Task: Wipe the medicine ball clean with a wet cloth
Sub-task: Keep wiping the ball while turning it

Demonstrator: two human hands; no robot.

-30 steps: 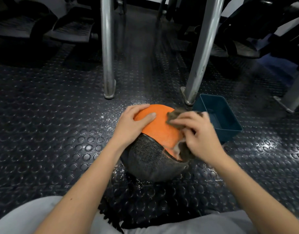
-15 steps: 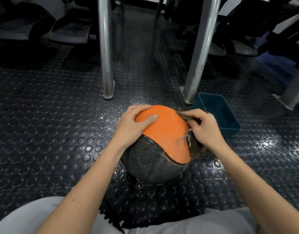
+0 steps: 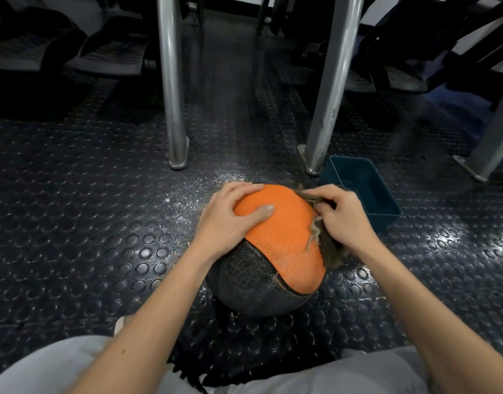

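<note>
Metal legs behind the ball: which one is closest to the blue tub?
The slanted middle leg: its foot sits right by the blue tub's far-left corner. The upright leg stands well to the left, and the right-edge leg sits apart.

Orange-and-black medicine ball (image 3: 281,240) sits on the floor, a frayed brown cloth (image 3: 328,245) against its right side.

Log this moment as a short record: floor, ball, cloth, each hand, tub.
floor: dark studded rubber
medicine ball: orange and black, on the floor
cloth: brown, frayed, against the ball's right side
left hand: rests on the orange panel
right hand: grips the cloth
tub: dark blue, beyond the ball to its right; contents unclear
</note>
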